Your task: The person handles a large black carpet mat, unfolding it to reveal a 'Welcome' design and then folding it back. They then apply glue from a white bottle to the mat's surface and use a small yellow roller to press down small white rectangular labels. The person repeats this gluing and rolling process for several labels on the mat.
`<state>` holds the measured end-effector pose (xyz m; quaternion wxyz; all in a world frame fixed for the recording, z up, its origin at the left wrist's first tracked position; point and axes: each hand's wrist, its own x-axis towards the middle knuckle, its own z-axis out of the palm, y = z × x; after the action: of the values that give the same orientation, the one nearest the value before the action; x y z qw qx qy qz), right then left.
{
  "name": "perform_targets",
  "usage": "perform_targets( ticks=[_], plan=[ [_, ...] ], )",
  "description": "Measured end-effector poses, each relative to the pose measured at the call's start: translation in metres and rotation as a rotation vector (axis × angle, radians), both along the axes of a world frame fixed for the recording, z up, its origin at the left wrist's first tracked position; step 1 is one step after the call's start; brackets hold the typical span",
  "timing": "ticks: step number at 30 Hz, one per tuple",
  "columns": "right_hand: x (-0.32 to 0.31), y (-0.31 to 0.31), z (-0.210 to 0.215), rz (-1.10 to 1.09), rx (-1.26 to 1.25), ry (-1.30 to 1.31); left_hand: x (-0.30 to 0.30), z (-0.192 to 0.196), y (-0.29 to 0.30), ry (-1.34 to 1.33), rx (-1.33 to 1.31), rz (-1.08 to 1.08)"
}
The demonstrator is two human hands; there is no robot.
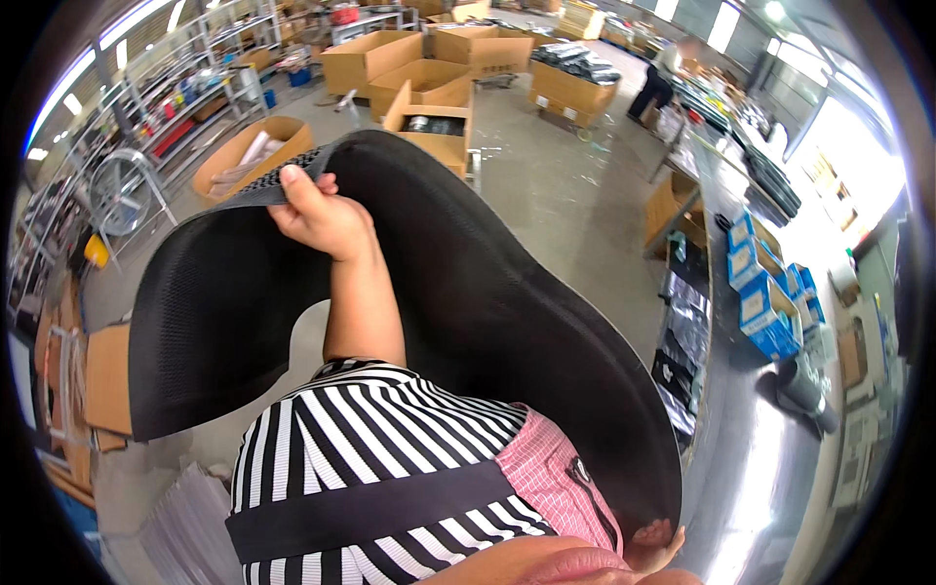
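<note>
Head view: cardboard boxes (pixel 429 73) beyond mesh sheet (pixel 487 292).

Open cardboard boxes (pixel 421 60) stand on the concrete floor (pixel 556 195) at the rear. Metal shelving (pixel 185 93) lines the left side, with a floor fan (pixel 119 200) near it. Blue cartons (pixel 770 292) are stacked on the tabletop (pixel 751 458) at right. A distant person (pixel 658 83) stands near the tabletop's far end.
</note>
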<state>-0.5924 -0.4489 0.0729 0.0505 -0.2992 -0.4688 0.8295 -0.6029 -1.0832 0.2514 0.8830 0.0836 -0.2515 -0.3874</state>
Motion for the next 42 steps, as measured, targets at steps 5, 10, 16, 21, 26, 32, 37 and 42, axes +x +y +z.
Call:
perform_targets(
  ticks=[5,10,16,21,26,32,37,42],
  plan=[
    [-0.025,0.011,-0.023,0.107,-0.038,0.036,0.017,0.000,-0.006,-0.022,-0.036,0.039],
    [-0.039,0.011,-0.030,0.158,-0.056,0.062,0.033,0.002,-0.009,0.004,0.006,0.042],
    [-0.025,0.002,-0.015,0.167,-0.093,0.071,0.030,-0.009,-0.017,0.053,0.025,0.016],
    [-0.016,-0.005,-0.014,0.106,-0.109,0.112,0.044,-0.004,-0.018,0.052,0.032,0.083],
    [-0.005,-0.014,0.004,0.031,-0.097,0.131,0.039,-0.008,-0.020,0.036,0.030,0.059],
    [-0.001,-0.014,0.005,0.001,-0.098,0.140,0.042,-0.005,-0.019,0.055,0.045,0.064],
    [0.000,-0.013,0.012,0.073,-0.102,0.154,0.052,-0.008,-0.023,0.009,0.078,0.098],
    [-0.010,-0.019,0.015,0.006,-0.065,0.138,0.063,-0.006,-0.025,0.027,0.138,0.119]
  ],
)
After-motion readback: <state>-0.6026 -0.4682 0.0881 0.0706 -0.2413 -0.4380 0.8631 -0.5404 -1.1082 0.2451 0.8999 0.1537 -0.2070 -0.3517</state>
